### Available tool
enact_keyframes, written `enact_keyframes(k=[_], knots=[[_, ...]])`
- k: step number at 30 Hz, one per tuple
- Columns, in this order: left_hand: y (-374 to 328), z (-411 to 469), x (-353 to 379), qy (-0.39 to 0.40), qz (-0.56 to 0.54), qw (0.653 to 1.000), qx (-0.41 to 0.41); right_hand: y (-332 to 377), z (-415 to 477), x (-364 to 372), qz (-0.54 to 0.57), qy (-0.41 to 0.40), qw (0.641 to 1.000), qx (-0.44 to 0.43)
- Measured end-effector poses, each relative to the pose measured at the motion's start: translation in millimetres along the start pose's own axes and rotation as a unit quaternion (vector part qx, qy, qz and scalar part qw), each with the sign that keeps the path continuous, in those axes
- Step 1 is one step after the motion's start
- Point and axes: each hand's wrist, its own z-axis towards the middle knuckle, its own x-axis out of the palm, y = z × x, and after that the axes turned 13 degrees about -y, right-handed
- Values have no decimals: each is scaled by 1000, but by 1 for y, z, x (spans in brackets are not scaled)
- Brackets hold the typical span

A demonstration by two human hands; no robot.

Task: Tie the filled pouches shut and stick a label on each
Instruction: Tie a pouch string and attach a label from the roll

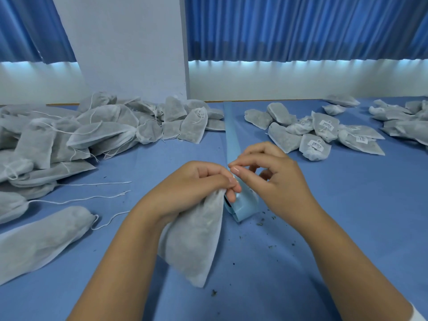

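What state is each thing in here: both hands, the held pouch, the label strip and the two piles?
left hand: grips the held pouch by its neck.
right hand: pinches the label strip.
held pouch: filled, neck bunched, no label visible.
label strip: partly unrolled across the table.
left pile: filled, no labels visible.
right pile: several pouches labelled.

Two hands: left hand (pixel 203 179), right hand (pixel 275 174). One pouch (pixel 194 239) held. One blue strip (pixel 231 135). Three heaps, uncountable: left heap (pixel 92 130), middle heap (pixel 282 133), far-right heap (pixel 403 119). At least three labels (pixel 326 125) showing.
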Motion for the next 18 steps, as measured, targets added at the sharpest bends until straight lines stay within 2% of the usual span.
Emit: enact_keyframes(k=[5,9,12,18], knots=[[2,4,4,-43,-61,997,-19,2,0,1,-10,-31,994,100],[2,7,4,-88,-102,991,-19,4,1,-4,141,30,973,182],[1,6,4,-90,-111,990,-15,5,0,-3,193,62,959,196],[1,6,4,-93,-105,990,-17,6,-2,1,227,43,954,191]])
